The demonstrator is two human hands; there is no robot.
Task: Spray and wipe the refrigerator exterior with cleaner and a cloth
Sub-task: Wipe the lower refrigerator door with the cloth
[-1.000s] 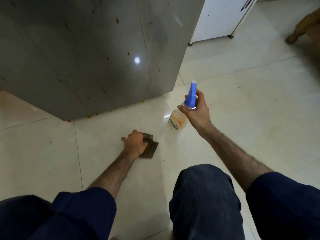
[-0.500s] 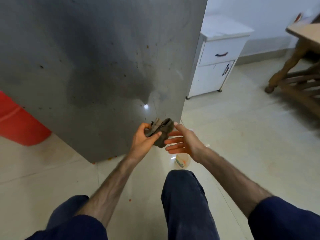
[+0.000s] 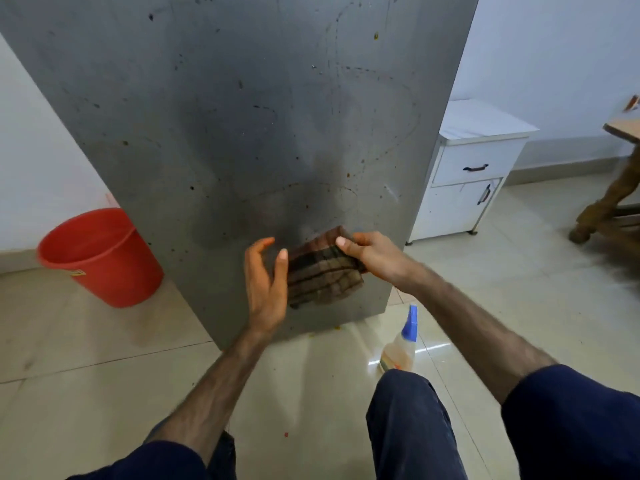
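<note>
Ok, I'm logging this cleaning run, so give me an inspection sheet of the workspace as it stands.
Surface: grey refrigerator side, speckled with spots, a darker wet-looking patch near the cloth.
Job's things: checked cloth against the panel; spray bottle standing on the floor.
Clutter: red bucket to the left; small specks on the tiles.
Grips: right hand pinches the cloth's top edge; left hand open, fingers beside the cloth.
Cables: nothing seen.
Surroundings: white cabinet behind, wooden furniture at far right, tiled floor.
</note>
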